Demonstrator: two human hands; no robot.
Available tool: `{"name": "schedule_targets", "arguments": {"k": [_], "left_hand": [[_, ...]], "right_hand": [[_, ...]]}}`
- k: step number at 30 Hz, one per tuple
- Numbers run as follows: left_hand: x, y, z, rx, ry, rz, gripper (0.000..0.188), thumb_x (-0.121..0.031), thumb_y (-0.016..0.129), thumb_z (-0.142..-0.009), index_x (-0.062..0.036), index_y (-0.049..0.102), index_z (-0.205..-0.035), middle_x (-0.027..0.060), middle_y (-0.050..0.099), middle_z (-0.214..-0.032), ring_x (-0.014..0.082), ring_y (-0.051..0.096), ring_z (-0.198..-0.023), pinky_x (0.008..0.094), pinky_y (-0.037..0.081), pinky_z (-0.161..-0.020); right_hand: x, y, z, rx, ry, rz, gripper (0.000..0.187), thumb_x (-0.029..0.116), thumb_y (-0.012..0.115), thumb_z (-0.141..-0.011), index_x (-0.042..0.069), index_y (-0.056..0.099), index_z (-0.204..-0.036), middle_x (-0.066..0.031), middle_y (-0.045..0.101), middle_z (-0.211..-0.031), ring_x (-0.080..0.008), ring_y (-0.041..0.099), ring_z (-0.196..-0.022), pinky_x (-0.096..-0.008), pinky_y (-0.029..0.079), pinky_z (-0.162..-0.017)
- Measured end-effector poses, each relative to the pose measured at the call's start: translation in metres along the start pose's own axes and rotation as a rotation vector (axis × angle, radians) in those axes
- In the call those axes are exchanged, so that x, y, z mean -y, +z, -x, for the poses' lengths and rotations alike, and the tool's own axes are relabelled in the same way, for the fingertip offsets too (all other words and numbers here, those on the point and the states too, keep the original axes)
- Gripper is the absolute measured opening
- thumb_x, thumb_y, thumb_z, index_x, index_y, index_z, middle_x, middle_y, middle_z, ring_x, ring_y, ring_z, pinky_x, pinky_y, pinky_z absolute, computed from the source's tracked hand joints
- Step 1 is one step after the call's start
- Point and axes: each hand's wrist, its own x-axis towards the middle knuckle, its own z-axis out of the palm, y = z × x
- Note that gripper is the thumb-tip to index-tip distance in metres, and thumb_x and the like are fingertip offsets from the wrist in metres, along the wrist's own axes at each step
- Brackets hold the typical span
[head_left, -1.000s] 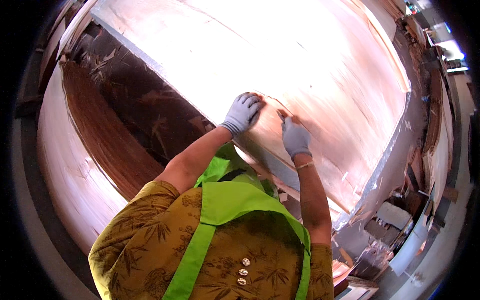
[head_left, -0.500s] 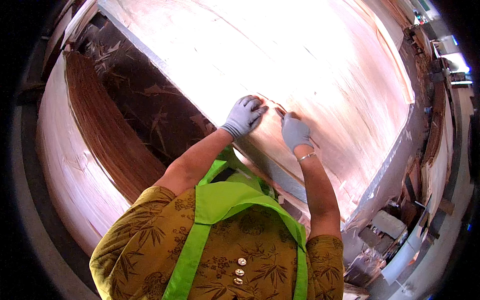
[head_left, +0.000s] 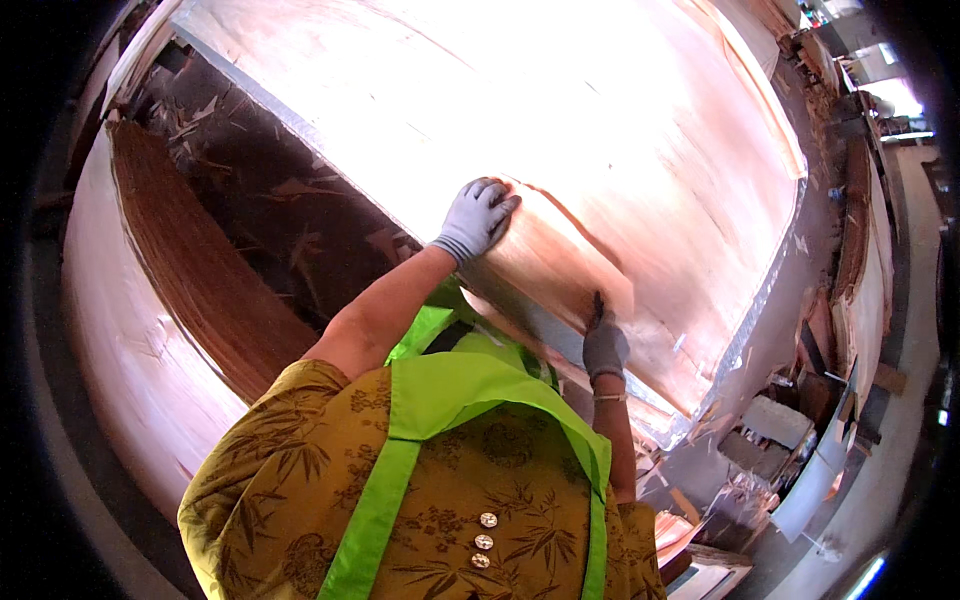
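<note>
A pale wood veneer sheet (head_left: 690, 180) covers the table in front of me. My left hand (head_left: 478, 217), in a grey glove, presses down with bent fingers on the upper end of a veneer strip (head_left: 560, 250). That strip's far edge stands up from the sheet and throws a dark shadow line. Close to the table's near edge, at the strip's lower end, is my gloved right hand (head_left: 606, 348), closed in shade. A dark, narrow tip, seemingly of a knife (head_left: 598, 304), pokes out of it; its handle is hidden.
Left of me rises a curved stack of veneer (head_left: 200, 260) with brown layered edges. Wood scraps (head_left: 300, 190) lie in the dark gap between stack and table. A grey block (head_left: 778, 422) and more scraps sit beyond the table's right corner.
My right hand has pulled the knife down toward me and to the table's near edge. A veneer strip now stands apart from the sheet. My left hand stays nearly in place.
</note>
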Motion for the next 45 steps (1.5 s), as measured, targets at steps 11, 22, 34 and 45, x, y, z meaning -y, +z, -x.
{"name": "schedule_targets", "arguments": {"k": [11,22,34,45], "left_hand": [[0.001,-0.004,0.002,0.051,-0.045,0.036,0.035,-0.019,0.055,-0.081,-0.0063,0.055,-0.114,0.0138,0.052,-0.115,0.0305,0.044,-0.117,0.0455,0.029,-0.106],[0.003,-0.001,-0.003,0.022,-0.08,0.151,0.035,-0.018,0.059,-0.077,-0.0066,0.051,-0.109,0.0129,0.052,-0.117,0.0309,0.046,-0.116,0.0452,0.031,-0.105],[-0.001,-0.003,-0.006,0.145,-0.021,-0.018,0.039,-0.02,0.056,-0.077,-0.0196,0.058,-0.116,0.0134,0.052,-0.12,0.031,0.044,-0.118,0.0473,0.032,-0.102],[-0.004,-0.004,-0.009,0.113,0.014,0.0,0.04,-0.017,0.056,-0.077,-0.0195,0.056,-0.117,0.0137,0.052,-0.119,0.0323,0.045,-0.116,0.0487,0.034,-0.1]], "right_hand": [[0.074,-0.024,-0.026,-0.086,-0.287,-0.023,0.043,0.024,0.042,-0.091,0.012,0.035,-0.131,-0.023,0.062,-0.074,-0.0422,0.06,-0.065,-0.055,0.044,-0.057],[0.179,0.024,-0.106,-0.106,-0.45,0.192,0.025,0.017,0.046,-0.086,-0.001,0.045,-0.104,-0.0146,0.064,-0.068,-0.0327,0.063,-0.058,-0.0454,0.049,-0.048],[0.068,-0.013,-0.082,0.103,-0.584,0.341,0.021,0.017,0.041,-0.088,0.003,0.05,-0.101,-0.0149,0.061,-0.09,-0.0321,0.063,-0.074,-0.047,0.049,-0.053],[-0.035,-0.065,-0.089,0.239,-0.565,0.483,0.019,0.019,0.041,-0.091,0.017,0.051,-0.106,-0.0125,0.065,-0.08,-0.0315,0.065,-0.066,-0.0445,0.048,-0.05]]}}
